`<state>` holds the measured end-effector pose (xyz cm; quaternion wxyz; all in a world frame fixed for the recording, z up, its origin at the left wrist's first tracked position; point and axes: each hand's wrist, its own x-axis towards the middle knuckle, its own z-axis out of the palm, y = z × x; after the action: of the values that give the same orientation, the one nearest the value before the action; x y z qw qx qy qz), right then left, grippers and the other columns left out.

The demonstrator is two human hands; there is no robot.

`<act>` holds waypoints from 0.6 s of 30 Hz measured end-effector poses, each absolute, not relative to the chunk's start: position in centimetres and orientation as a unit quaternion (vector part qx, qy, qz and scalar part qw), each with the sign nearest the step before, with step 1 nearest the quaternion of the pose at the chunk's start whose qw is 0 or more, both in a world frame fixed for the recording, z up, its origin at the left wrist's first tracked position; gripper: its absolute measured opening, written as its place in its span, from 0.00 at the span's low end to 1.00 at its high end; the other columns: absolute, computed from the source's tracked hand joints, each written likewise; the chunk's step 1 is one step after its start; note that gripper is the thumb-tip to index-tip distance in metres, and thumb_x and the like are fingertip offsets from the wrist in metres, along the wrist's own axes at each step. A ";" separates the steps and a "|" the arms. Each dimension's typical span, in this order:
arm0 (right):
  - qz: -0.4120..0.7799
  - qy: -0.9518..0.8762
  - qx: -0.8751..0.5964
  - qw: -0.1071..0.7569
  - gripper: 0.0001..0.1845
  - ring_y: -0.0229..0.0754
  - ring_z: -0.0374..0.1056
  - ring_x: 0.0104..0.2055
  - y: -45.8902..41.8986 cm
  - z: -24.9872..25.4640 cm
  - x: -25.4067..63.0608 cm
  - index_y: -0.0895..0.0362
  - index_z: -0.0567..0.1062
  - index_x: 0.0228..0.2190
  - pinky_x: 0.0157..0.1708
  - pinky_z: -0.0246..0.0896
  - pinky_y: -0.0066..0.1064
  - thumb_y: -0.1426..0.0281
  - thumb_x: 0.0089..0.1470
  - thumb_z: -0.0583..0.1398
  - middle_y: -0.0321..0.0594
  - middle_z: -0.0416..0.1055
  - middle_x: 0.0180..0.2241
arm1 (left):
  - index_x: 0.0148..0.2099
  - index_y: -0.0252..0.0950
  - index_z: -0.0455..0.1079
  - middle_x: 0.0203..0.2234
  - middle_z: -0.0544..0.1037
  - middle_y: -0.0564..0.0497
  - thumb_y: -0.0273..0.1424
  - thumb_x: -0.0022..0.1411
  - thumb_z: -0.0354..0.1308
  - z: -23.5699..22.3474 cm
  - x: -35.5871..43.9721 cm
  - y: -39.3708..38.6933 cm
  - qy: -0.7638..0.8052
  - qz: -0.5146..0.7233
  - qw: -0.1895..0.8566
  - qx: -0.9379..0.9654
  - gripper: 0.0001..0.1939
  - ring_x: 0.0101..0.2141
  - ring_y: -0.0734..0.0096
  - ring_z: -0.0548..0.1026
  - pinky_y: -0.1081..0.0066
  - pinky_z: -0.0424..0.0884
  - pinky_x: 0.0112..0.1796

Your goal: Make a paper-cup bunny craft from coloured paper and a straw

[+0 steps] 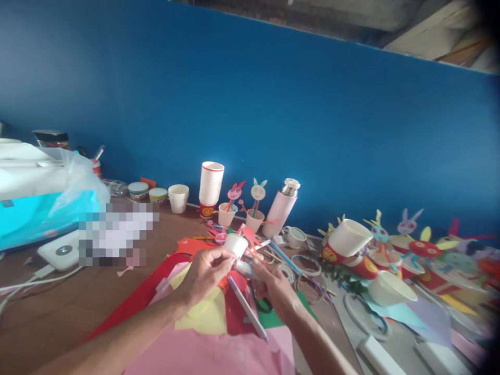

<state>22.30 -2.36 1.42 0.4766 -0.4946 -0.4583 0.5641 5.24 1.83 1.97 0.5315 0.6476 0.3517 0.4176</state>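
Observation:
My left hand (209, 271) pinches a small white paper cup (236, 244), tilted over the paper pile. Closed around a whitish, tube-like thing (245, 269), my right hand (271, 281) is just right of the cup; its kind is not clear. An orange paper piece (250, 237) stands beside the cup, close to the right fingers. Beneath both hands lie sheets of yellow paper (209, 312), red paper (236, 317) and pink paper (187, 351). A pale pen-like stick (247, 307) rests across them.
Behind are stacked paper cups (212, 182), two cups with paper rabbit figures (258, 190), and a pink thermos (280, 208). More cup figures (425, 245), a tipped cup (349, 237) and tape rolls crowd the right. A power bank (62, 250) with cables lies left.

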 end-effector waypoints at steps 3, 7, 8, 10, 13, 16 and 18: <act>0.575 -0.466 -0.482 0.470 0.20 0.27 0.45 0.15 -2.6 1.9 22.3 0.58 0.63 0.19 0.16 0.41 0.22 0.55 0.44 0.60 0.25 0.51 0.13 | 0.30 0.33 0.71 0.25 0.72 0.52 0.34 0.55 0.54 2.1 5.2 1.8 0.350 0.423 0.524 0.651 0.10 0.27 0.73 0.69 0.78 0.62 0.27; 0.580 -0.450 -0.486 0.475 0.20 0.27 0.44 0.14 -2.6 2.1 22.2 0.58 0.63 0.20 0.16 0.40 0.22 0.55 0.41 0.63 0.24 0.50 0.12 | 0.30 0.33 0.71 0.25 0.72 0.53 0.34 0.55 0.53 2.0 5.3 1.9 0.344 0.429 0.517 0.656 0.09 0.26 0.74 0.68 0.79 0.62 0.27; 0.585 -0.446 -0.482 0.476 0.21 0.27 0.44 0.14 -2.6 2.1 22.2 0.58 0.62 0.20 0.16 0.39 0.22 0.55 0.41 0.63 0.24 0.50 0.12 | 0.30 0.33 0.71 0.25 0.72 0.53 0.33 0.55 0.53 2.0 5.3 1.9 0.342 0.431 0.515 0.657 0.09 0.27 0.74 0.68 0.79 0.62 0.27; 0.588 -0.446 -0.476 0.478 0.21 0.27 0.43 0.14 -2.4 1.9 22.2 0.58 0.61 0.19 0.15 0.37 0.22 0.55 0.42 0.62 0.24 0.51 0.12 | 0.30 0.33 0.71 0.26 0.72 0.53 0.33 0.55 0.53 1.9 5.3 1.9 0.340 0.432 0.512 0.660 0.09 0.28 0.73 0.69 0.78 0.62 0.28; 0.570 -0.467 -0.475 0.481 0.21 0.27 0.43 0.14 -2.3 1.5 22.3 0.59 0.63 0.20 0.15 0.36 0.23 0.54 0.44 0.61 0.25 0.51 0.11 | 0.30 0.33 0.71 0.26 0.73 0.53 0.31 0.56 0.52 1.8 5.3 1.9 0.338 0.431 0.501 0.670 0.09 0.28 0.73 0.69 0.78 0.63 0.29; 0.551 -0.482 -0.484 0.479 0.21 0.27 0.43 0.14 -2.2 1.3 22.4 0.60 0.66 0.21 0.16 0.35 0.24 0.54 0.45 0.60 0.26 0.51 0.11 | 0.29 0.33 0.70 0.26 0.73 0.53 0.31 0.56 0.52 1.7 5.3 1.9 0.333 0.431 0.496 0.676 0.09 0.28 0.73 0.69 0.78 0.63 0.30; 0.545 -0.488 -0.484 0.479 0.21 0.27 0.44 0.14 -2.2 1.3 22.4 0.60 0.66 0.21 0.15 0.35 0.24 0.53 0.46 0.59 0.26 0.52 0.11 | 0.30 0.33 0.70 0.27 0.73 0.53 0.31 0.56 0.52 1.7 5.3 1.9 0.331 0.432 0.500 0.674 0.09 0.29 0.73 0.70 0.77 0.64 0.30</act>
<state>22.39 -2.22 1.33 0.4793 -0.4843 -0.4881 0.5455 5.27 1.92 1.72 0.5000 0.6739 0.3307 0.4318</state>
